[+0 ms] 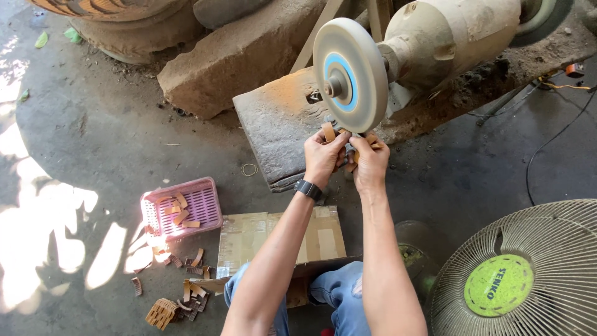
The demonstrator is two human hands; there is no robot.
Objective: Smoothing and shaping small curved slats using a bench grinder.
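Note:
My left hand (pixel 323 155) and my right hand (pixel 369 163) are raised together just under a round grey grinding wheel (pixel 348 74) with a blue centre ring. Both hands pinch a small curved brown piece (pixel 328 131), pressed up against the wheel's lower rim; more of the brown material (pixel 370 139) shows above my right fingers. A black watch sits on my left wrist. The wheel is mounted on a dusty beige motor (pixel 448 37) standing on a worn block (pixel 273 124).
A pink basket (pixel 208 205) holding several brown pieces lies on the floor at left, with more pieces scattered below it (pixel 180 302). A cardboard sheet (pixel 249 239) lies by my knees. A fan guard (pixel 528 274) stands at lower right. Cables run at right.

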